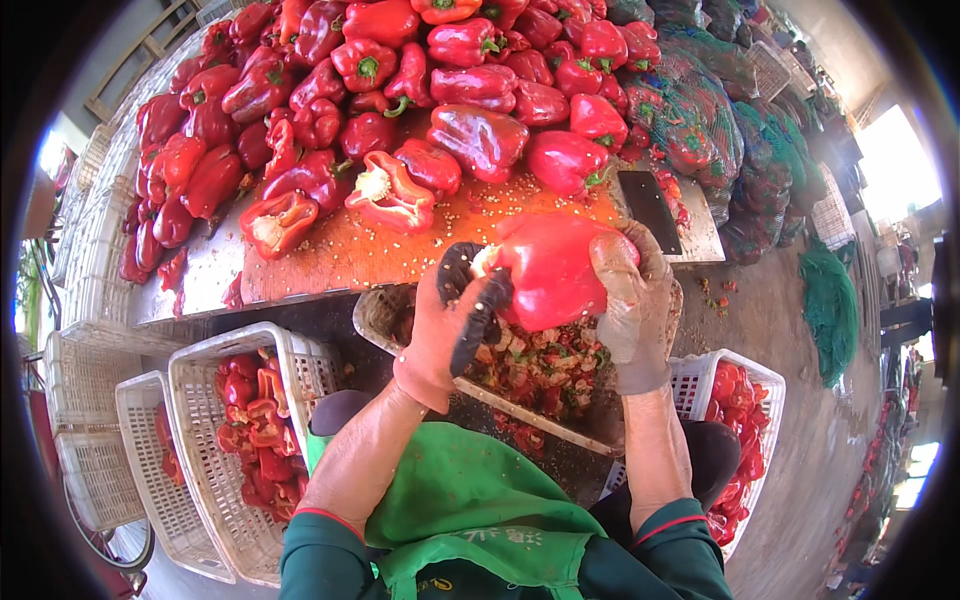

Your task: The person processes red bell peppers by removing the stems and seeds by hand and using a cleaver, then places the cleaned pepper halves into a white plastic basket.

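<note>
Between my two gloved hands is a large red bell pepper (553,268), held above a bin of scraps. My left hand (450,310), in an orange glove with dark fingertips, closes on the pepper's left end, where a pale piece of core or seed shows. My right hand (635,295), in a soiled whitish glove, grips the pepper's right side. On the orange board (400,250) just beyond lie two cut-open pepper halves, one with a pale seed core (392,193) and one farther left (279,225). Loose seeds are scattered around them.
A heap of whole red peppers (480,90) covers the far table. Below my hands sits the scrap bin (540,415). White crates of cut peppers stand at left (190,400) and right (765,375). Filled net sacks (690,130) are piled at far right, near a dark flat object (648,212).
</note>
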`<move>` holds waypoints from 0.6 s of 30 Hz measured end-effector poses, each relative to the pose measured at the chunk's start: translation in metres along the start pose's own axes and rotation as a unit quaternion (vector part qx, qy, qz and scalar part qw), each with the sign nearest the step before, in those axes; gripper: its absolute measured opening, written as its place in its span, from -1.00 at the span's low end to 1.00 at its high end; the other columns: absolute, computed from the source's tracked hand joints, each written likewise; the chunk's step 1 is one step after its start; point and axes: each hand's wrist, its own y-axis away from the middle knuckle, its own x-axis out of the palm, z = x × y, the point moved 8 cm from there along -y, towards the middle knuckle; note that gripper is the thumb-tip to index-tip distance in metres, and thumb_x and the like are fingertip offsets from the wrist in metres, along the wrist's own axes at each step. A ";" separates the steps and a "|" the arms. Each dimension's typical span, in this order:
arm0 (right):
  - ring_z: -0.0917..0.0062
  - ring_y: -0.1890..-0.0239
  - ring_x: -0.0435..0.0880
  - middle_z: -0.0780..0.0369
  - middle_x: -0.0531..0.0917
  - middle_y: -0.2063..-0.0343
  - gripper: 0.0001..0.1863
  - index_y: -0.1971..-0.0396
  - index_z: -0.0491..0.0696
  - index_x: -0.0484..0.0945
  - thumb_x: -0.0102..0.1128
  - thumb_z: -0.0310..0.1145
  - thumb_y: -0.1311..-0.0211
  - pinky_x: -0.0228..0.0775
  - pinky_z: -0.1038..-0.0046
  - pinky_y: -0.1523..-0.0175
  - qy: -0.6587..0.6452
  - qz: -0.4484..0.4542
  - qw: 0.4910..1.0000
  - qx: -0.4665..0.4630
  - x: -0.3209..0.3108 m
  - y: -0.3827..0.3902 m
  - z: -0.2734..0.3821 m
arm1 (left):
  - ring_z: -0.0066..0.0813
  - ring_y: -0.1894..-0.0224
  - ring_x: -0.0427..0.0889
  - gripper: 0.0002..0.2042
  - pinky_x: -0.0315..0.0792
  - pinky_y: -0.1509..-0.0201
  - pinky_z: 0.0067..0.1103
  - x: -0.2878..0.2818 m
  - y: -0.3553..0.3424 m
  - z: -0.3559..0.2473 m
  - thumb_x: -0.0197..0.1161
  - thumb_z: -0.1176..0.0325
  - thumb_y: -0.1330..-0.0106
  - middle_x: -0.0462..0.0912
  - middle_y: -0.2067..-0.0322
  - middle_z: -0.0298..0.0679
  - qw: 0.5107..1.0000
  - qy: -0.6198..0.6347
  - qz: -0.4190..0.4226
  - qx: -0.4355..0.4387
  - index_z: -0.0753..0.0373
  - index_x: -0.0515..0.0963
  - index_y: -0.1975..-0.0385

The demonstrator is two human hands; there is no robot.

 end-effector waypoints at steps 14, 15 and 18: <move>0.49 0.07 0.64 0.25 0.63 0.13 -0.63 -0.05 -0.01 0.45 0.17 -0.18 -0.34 0.61 0.34 0.01 -0.437 -0.044 0.876 0.201 0.002 0.005 -0.085 | -0.60 0.69 0.44 -0.68 0.45 0.62 -0.59 -0.015 -0.008 -0.013 0.18 0.15 -0.24 0.61 0.44 -0.21 0.927 0.357 0.092 -0.073 0.22 0.48 0.14; 0.48 0.07 0.65 0.25 0.63 0.13 -0.63 -0.05 -0.01 0.45 0.18 -0.18 -0.33 0.61 0.32 0.02 -0.401 -0.082 0.897 0.169 -0.014 0.000 -0.091 | -0.63 0.72 0.42 -0.71 0.45 0.63 -0.59 -0.013 -0.010 -0.010 0.18 0.19 -0.26 0.61 0.43 -0.22 0.947 0.290 0.109 -0.081 0.23 0.48 0.13; 0.43 0.04 0.65 0.20 0.63 0.08 -0.62 -0.08 -0.03 0.44 0.17 -0.23 -0.34 0.60 0.23 -0.02 -0.451 0.038 0.878 0.153 0.000 -0.016 -0.022 | -0.44 0.42 0.58 -0.65 0.49 0.37 -0.49 0.001 0.000 0.005 0.22 0.28 -0.27 0.63 0.36 -0.13 0.979 -0.068 0.168 -0.091 0.30 0.46 0.01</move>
